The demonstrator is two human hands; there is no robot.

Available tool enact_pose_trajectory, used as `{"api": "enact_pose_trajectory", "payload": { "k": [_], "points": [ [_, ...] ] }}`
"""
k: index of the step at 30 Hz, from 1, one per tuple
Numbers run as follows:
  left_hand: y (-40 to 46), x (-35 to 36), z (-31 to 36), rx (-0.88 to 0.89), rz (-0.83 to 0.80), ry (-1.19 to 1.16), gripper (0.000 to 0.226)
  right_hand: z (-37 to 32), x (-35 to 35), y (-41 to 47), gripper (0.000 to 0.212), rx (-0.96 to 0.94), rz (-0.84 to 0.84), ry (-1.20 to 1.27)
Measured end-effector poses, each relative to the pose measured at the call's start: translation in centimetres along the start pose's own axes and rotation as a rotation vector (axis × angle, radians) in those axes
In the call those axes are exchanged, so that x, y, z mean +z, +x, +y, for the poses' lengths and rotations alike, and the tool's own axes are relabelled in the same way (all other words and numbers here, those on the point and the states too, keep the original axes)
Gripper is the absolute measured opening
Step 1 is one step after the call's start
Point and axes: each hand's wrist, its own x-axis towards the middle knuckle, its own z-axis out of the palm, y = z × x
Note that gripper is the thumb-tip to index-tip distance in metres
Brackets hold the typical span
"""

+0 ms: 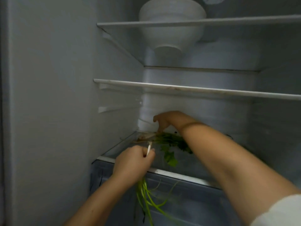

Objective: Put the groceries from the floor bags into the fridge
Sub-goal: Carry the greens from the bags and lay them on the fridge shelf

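Note:
I look into an open fridge. My left hand point(132, 162) grips a bunch of green onions point(147, 196); the white root end sticks up from my fist and the green stalks hang down in front of the drawer. My right hand point(164, 120) reaches deep over the lowest glass shelf point(175, 174) and its fingertips touch the pale stem end of a bunch of leafy greens point(171, 144) lying on that shelf. My right forearm hides part of the greens.
A stack of white bowls point(171, 18) stands on the top glass shelf point(195, 23). The middle shelf point(195, 90) holds nothing in view. A translucent crisper drawer point(187, 201) sits below the lowest shelf. The fridge's left wall point(65, 95) is close.

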Motion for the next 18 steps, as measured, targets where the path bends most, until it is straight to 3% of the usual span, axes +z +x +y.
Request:
{"api": "enact_pose_trajectory", "payload": {
  "k": [3, 4, 6, 9, 11, 14, 18],
  "points": [
    [0.9, -0.7, 0.1, -0.01, -0.094, -0.224, 0.054, -0.3, -0.9, -4.1, 0.053, -0.094, 0.103, 0.264],
    [1.6, -1.0, 0.4, -0.022, -0.108, -0.34, 0.053, -0.6, -0.7, -5.6, 0.047, -0.15, 0.048, 0.518],
    [3.6, -1.7, 1.2, -0.077, -0.04, -0.592, 0.05, -1.1, -0.1, -8.6, 0.051, -0.28, -0.214, 1.085],
    [6.9, -2.5, 2.9, -0.233, 0.106, -0.957, 0.043, -0.7, 1.1, -11.3, 0.059, -0.408, -0.344, 1.458],
    [8.3, -2.5, 4.2, -0.236, 0.134, -1.034, 0.044, -0.2, 1.5, -12.4, 0.04, -0.422, -0.226, 1.5],
    [9.3, -1.6, 5.3, -0.158, 0.056, -1.019, 0.045, 1.2, 1.6, -13.3, 0.015, -0.298, 0.043, 1.465],
    [9.6, 0.2, 4.0, -0.129, -0.096, -1.043, 0.025, 4.4, 2.9, -12.9, 0.018, -0.187, 0.355, 0.917]
  ]
}}
